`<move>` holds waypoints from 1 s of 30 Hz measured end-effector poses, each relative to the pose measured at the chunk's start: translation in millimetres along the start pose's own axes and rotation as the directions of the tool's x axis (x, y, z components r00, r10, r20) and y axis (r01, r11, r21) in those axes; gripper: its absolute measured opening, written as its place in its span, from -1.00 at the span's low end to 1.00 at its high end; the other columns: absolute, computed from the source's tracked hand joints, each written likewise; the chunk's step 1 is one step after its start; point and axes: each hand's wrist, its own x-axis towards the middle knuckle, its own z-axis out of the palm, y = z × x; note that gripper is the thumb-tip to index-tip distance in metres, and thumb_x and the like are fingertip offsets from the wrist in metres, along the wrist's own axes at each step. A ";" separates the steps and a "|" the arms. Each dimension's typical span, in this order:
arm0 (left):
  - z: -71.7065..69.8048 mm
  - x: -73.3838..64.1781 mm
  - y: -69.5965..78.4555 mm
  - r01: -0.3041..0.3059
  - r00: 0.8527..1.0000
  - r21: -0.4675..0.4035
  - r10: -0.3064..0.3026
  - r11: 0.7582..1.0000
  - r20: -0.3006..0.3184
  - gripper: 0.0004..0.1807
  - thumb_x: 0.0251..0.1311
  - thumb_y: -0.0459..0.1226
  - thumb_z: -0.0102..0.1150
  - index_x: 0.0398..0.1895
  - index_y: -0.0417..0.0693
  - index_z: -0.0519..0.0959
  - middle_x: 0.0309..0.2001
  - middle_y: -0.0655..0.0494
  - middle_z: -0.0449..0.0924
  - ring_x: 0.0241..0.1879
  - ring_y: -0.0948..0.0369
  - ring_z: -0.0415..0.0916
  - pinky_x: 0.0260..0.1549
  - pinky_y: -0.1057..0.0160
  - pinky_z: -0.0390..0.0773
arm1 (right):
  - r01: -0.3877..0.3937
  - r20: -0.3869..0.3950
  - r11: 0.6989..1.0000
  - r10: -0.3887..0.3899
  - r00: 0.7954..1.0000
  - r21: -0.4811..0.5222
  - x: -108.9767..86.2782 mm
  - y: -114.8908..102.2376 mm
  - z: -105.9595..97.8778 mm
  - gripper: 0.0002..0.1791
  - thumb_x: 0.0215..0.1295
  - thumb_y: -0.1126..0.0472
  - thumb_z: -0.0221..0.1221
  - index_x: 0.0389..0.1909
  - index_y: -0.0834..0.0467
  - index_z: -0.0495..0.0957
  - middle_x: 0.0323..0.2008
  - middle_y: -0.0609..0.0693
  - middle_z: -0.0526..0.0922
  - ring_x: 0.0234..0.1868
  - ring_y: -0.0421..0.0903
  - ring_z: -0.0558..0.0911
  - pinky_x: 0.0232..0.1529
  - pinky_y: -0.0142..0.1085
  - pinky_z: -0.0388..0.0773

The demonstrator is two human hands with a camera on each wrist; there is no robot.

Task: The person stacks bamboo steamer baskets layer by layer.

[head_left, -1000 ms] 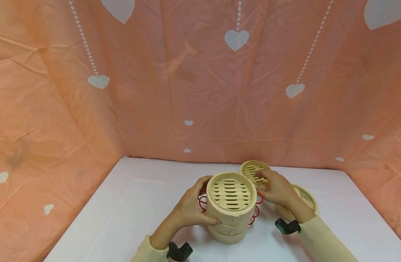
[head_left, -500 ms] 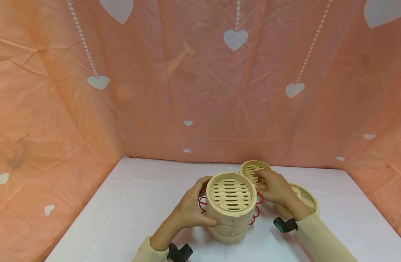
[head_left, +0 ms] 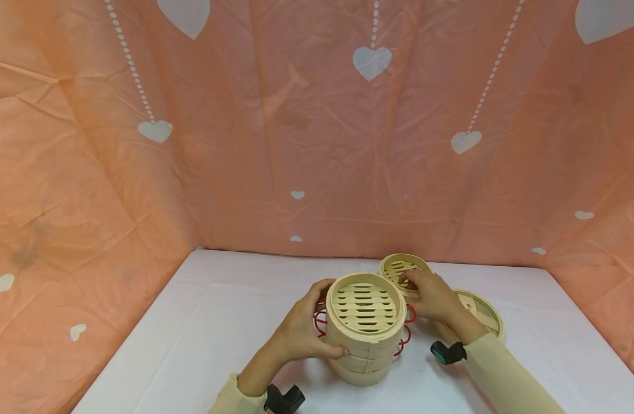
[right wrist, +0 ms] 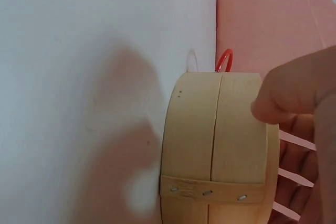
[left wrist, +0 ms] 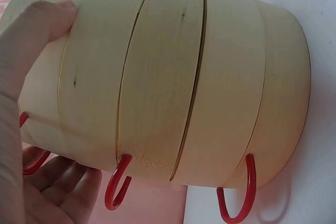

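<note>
A stack of bamboo steamer baskets [head_left: 366, 348] stands upright on the table, slats showing in its top tier and red loops on both sides. My left hand [head_left: 304, 330] grips it, with the thumb across the near wall and the fingers round the left side. In the left wrist view, the thumb lies flat on the pale wall of the stack [left wrist: 157, 77]. Behind it, my right hand [head_left: 433, 296] pinches the rim of another slatted steamer basket [head_left: 384, 275]. The right wrist view shows that basket's stapled wall [right wrist: 191, 129], the thumb at its upper edge and the fingers partly hidden beyond it.
A round bamboo steamer piece [head_left: 490, 313] lies at the right, partly covered by my right forearm. The white table [head_left: 218, 333] ends at a peach curtain [head_left: 317, 172] with pale hearts along the back and sides.
My right hand and wrist have shifted slightly to the left at the rear basket. The left hand and the stack have stayed put.
</note>
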 end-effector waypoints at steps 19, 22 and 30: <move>-1.3 0.6 0.3 0.009 1.000 0.006 -0.009 1.000 -0.001 0.13 -0.49 -0.41 0.60 0.31 -0.30 0.17 0.16 -0.13 0.49 0.12 0.07 0.54 0.13 0.14 0.53 | 0.010 0.033 0.994 -0.006 0.999 -0.109 6.1 -6.1 2.7 -0.61 -0.17 -0.09 0.45 -0.32 -0.09 0.55 -0.48 -0.24 0.47 -0.38 -0.24 0.42 -0.33 -0.20 0.30; -1.3 0.9 0.5 0.013 1.000 0.013 -0.013 1.000 0.003 0.12 -0.48 -0.40 0.59 0.31 -0.30 0.17 0.16 -0.13 0.49 0.12 0.06 0.53 0.13 0.15 0.53 | 0.007 0.020 0.995 -0.005 1.000 -0.102 5.3 -5.8 4.5 -0.62 -0.17 -0.03 0.46 -0.30 -0.08 0.55 -0.47 -0.22 0.48 -0.37 -0.22 0.43 -0.30 -0.11 0.39; -1.2 -0.4 1.2 0.019 1.000 -0.005 -0.019 1.000 0.007 0.10 -0.46 -0.42 0.57 0.30 -0.31 0.17 0.16 -0.14 0.48 0.13 0.03 0.53 0.14 0.15 0.52 | -0.010 0.003 0.995 0.011 1.000 -0.099 4.1 -6.4 9.3 -0.70 -0.09 0.13 0.43 -0.31 -0.12 0.57 -0.43 -0.19 0.52 -0.30 -0.17 0.48 -0.32 -0.09 0.44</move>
